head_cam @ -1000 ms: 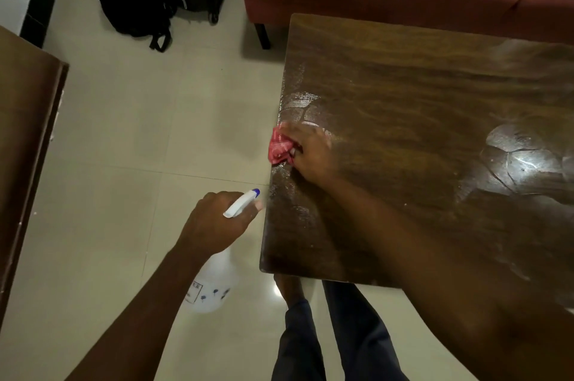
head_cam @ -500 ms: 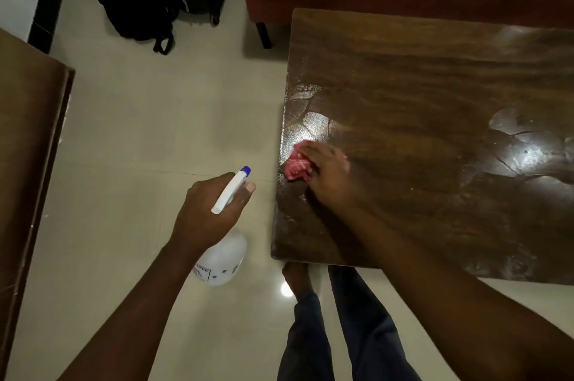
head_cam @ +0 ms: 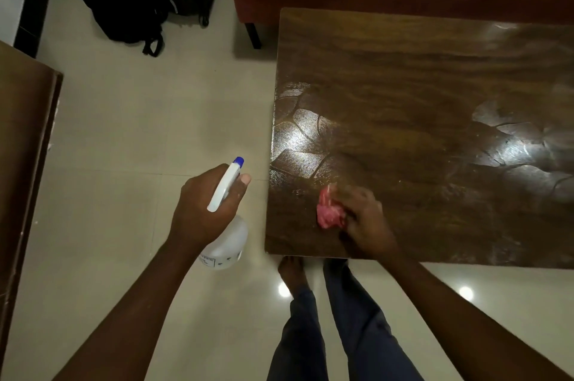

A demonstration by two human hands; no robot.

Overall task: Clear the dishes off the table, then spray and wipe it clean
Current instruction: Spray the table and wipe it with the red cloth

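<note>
Spray bottle (head_cam: 228, 245) label print illegible.

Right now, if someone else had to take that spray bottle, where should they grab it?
Probably by the round clear body of the spray bottle, coming from below or from the table side. The left hand wraps the neck under the white trigger head, so only the lower body hangs free over the floor, upright.

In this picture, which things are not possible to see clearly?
- Head view: the dark wooden table is cut off by the right edge.
- The pink crumpled cloth is partly covered by the right hand; both are blurred.
- The label on the white plastic spray bottle is too small to read; the left hand hides the trigger.
</note>
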